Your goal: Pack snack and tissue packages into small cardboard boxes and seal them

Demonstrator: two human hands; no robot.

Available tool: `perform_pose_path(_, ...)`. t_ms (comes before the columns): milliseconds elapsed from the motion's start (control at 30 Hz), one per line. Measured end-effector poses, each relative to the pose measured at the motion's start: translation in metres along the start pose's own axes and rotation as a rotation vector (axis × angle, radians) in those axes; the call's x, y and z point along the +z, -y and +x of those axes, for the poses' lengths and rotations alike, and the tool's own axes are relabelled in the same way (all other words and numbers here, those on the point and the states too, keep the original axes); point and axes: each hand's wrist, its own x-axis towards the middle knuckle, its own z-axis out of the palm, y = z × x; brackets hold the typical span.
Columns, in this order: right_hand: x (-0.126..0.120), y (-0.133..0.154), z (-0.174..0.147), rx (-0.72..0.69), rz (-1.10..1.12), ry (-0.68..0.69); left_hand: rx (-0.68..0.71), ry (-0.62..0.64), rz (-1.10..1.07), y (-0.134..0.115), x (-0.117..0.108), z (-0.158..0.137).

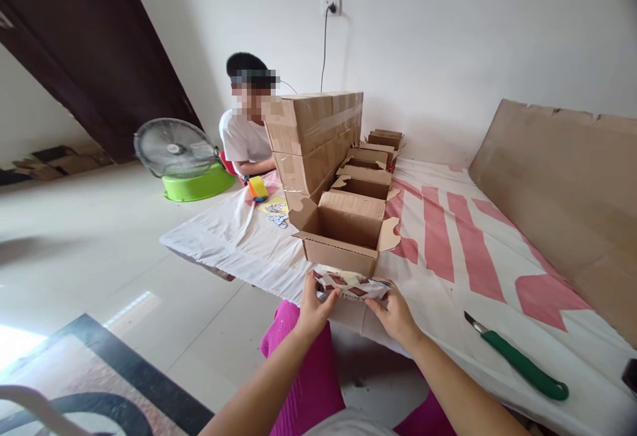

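Between my two hands is a white packet with a dark red-brown pattern, held level at the near table edge. My left hand grips its left end, thumb toward me. At its right end, my right hand closes on it the same way. Just beyond the packet stands an open cardboard box with its flaps spread. The inside that shows is bare brown cardboard; its floor is partly hidden by the front wall.
Several open boxes continue in a row behind. Taped boxes are stacked to their left. A green-handled knife lies on the right, blade out. A large cardboard sheet leans there. Across the table sits a person near a tape roll.
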Motion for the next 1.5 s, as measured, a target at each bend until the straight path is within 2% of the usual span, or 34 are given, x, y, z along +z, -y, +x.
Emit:
perform_pose_path(100,0.019,-0.001,0.007,0.007,0.038,-0.017,-0.053,0.011,0.031,0.014,-0.015,0.014)
perform_pose_path(233,0.036,-0.011,0.005,-0.017,0.028,-0.027,-0.155,-0.072,0.116,0.029,-0.018,0.026)
perform_pose_path(400,0.036,-0.014,-0.003,-0.032,0.007,-0.022,-0.133,-0.09,0.215,0.033,-0.009,0.029)
perform_pose_path(533,0.035,-0.015,-0.005,-0.034,-0.026,-0.032,-0.175,-0.07,0.275,0.027,-0.011,0.03)
perform_pose_path(600,0.036,-0.015,-0.005,-0.039,-0.037,-0.037,-0.138,-0.122,0.335,0.022,-0.014,0.026)
perform_pose_path(700,0.035,-0.014,-0.005,-0.038,-0.028,-0.035,0.105,-0.23,0.432,0.013,-0.016,0.016)
perform_pose_path(733,0.035,-0.013,-0.005,-0.035,-0.023,-0.026,0.208,-0.205,0.44,0.009,-0.015,0.013)
perform_pose_path(800,0.034,-0.011,-0.005,-0.023,-0.021,-0.006,0.353,-0.053,0.441,0.004,-0.011,0.007)
perform_pose_path(867,0.033,-0.009,-0.004,-0.015,-0.028,0.005,0.393,0.085,0.481,0.001,-0.004,0.006)
perform_pose_path(1067,0.031,-0.004,-0.004,0.0,-0.032,0.033,0.334,0.094,0.67,-0.002,0.014,0.02)
perform_pose_path(1300,0.032,-0.001,-0.004,-0.023,-0.05,0.002,0.258,0.185,0.688,-0.005,0.018,0.035)
perform_pose_path(1500,0.03,0.002,-0.003,-0.032,-0.031,0.008,0.184,0.188,0.661,-0.006,0.024,0.043)
